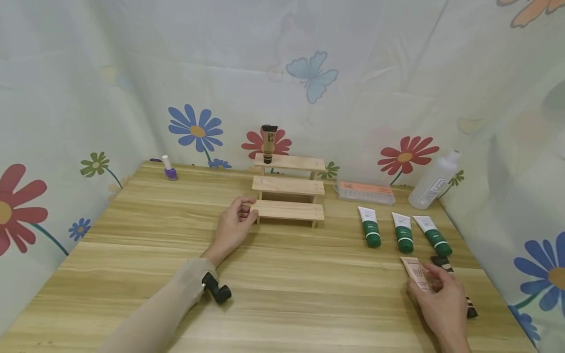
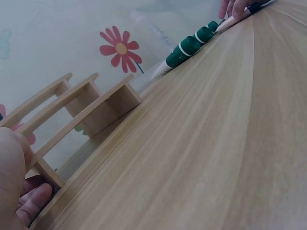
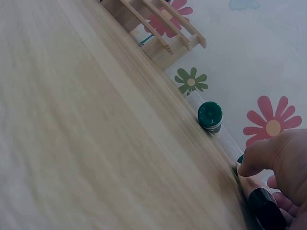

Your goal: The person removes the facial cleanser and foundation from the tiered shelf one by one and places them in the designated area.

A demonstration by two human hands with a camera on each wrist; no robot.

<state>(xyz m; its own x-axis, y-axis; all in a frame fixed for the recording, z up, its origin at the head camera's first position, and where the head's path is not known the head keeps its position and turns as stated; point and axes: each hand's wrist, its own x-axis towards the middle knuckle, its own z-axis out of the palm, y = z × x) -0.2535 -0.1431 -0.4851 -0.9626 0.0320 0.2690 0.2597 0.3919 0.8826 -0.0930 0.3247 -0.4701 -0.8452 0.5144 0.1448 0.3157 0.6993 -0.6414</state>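
Note:
At the left end of a three-tier wooden stand (image 1: 289,211), my left hand (image 1: 234,224) grips the lowest step, thumb near the top and fingers curled beneath. A small tube with a black end (image 1: 269,142) stands upright on the top step's left side. Over on the right, my right hand (image 1: 443,301) pinches a beige BB cream tube (image 1: 414,268) between thumb and fingers. That tube lies on the table, its black cap (image 3: 263,203) showing in the right wrist view. Partly hidden behind this hand is a dark tube (image 1: 472,308).
Several items lie right of the stand: three green-and-white tubes (image 1: 403,233), a clear case with an orange label (image 1: 365,190) and a white bottle (image 1: 434,181). A purple nail polish bottle (image 1: 170,172) stands back left. Flowered curtain (image 1: 247,73) surrounds the wooden table (image 1: 309,304).

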